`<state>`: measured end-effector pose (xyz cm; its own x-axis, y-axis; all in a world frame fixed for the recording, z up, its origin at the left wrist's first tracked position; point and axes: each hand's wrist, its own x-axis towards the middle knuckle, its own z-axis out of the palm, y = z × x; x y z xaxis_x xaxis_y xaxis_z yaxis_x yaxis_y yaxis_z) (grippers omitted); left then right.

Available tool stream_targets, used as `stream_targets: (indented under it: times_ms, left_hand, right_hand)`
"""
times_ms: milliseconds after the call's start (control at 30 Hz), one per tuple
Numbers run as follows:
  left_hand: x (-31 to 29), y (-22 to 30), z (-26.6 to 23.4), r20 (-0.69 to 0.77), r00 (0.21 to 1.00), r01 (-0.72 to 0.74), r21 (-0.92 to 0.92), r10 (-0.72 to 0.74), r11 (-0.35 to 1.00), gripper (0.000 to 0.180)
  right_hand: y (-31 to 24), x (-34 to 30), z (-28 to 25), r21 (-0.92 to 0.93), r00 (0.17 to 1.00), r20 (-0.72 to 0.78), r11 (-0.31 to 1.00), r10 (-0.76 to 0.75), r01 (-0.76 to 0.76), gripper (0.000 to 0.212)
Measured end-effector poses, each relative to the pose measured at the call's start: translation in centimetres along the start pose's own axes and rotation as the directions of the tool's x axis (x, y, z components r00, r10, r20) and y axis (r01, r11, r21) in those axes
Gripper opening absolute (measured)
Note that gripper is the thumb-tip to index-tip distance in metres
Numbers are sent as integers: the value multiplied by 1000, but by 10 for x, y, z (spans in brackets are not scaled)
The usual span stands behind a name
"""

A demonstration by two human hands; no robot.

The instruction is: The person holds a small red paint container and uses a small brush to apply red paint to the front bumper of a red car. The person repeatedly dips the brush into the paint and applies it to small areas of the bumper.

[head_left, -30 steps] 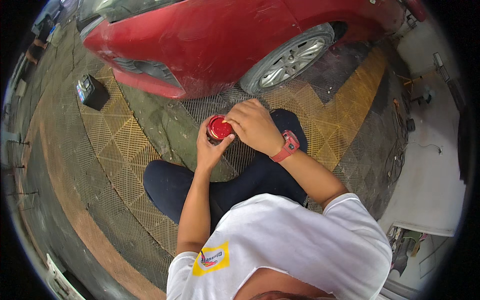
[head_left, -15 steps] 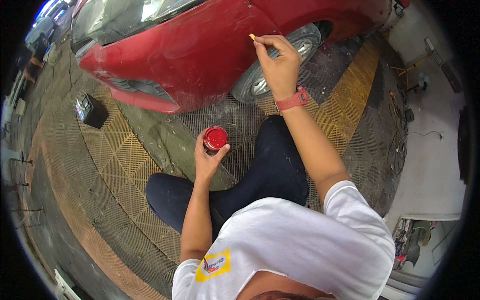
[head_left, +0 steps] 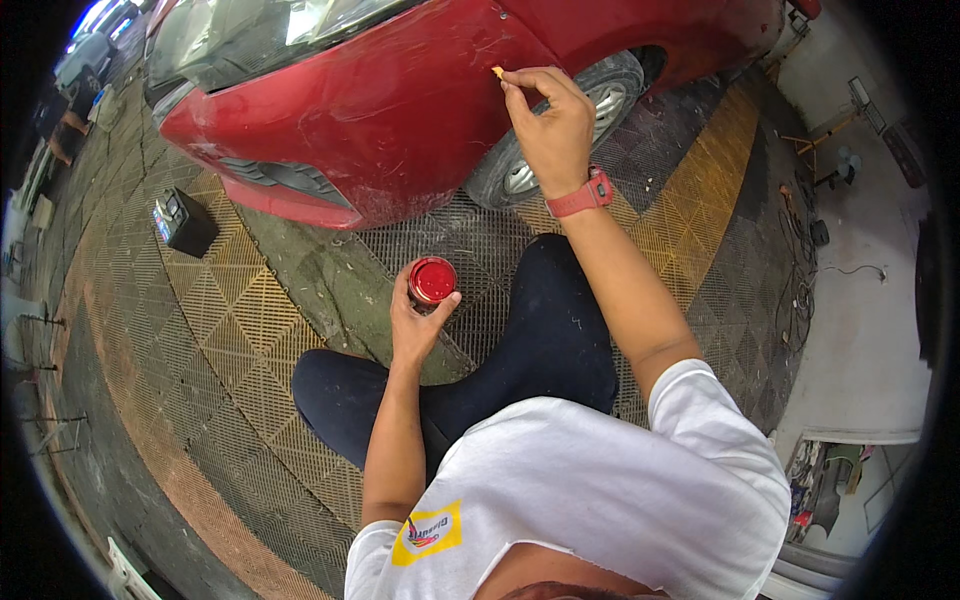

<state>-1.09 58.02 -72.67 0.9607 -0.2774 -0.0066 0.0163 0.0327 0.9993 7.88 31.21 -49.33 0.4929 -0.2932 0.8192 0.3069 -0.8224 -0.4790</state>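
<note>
My left hand is wrapped round a small round cup of red paint, held over the floor in front of my knees. Between the thumb and fingertips of my right hand is pinched a small yellowish piece; its exact kind is too small to make out. That piece is at the red car's front bumper, close to the panel; whether it touches cannot be told. Scuffs and pale scratches mark the bumper around and below it. A red watch is on my right wrist.
The car's front wheel stands just beyond my right hand. A black box-shaped battery rests on the grid-tiled floor to the left. Cables lie along the white wall at right. A person's leg shows at far left.
My right hand has shifted slightly left with the yellowish piece. The cup in my left hand stays almost where it was.
</note>
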Motion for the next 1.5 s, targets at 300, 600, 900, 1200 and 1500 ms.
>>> stream_targets:
  times_ms: [300, 600, 900, 1200, 1500]
  left_hand:
    - [1, -4, 1, -4, 1000, -16, -5, 16, 1000, 90]
    - [0, -2, 2, -1, 1000, -16, -11, 16, 1000, 90]
    - [0, -1, 3, -11, 999, -34, 2, 34, 999, 89]
    - [2, -14, -1, -12, 998, -57, 45, 58, 997, 87]
    - [3, -8, 6, 7, 998, -62, -33, 62, 998, 90]
  right_hand:
    - [-2, 0, 1, -35, 999, 13, 998, -45, 45, 10]
    - [6, 1, 0, -2, 1000, -7, 1000, -25, 25, 11]
    - [-3, 0, -9, 0, 998, -64, 1000, 15, -15, 10]
    - [-42, -121, -34, 50, 803, 585, 994, -111, 101, 10]
    - [-34, -172, -16, 67, 662, 726, 977, -188, 203, 15]
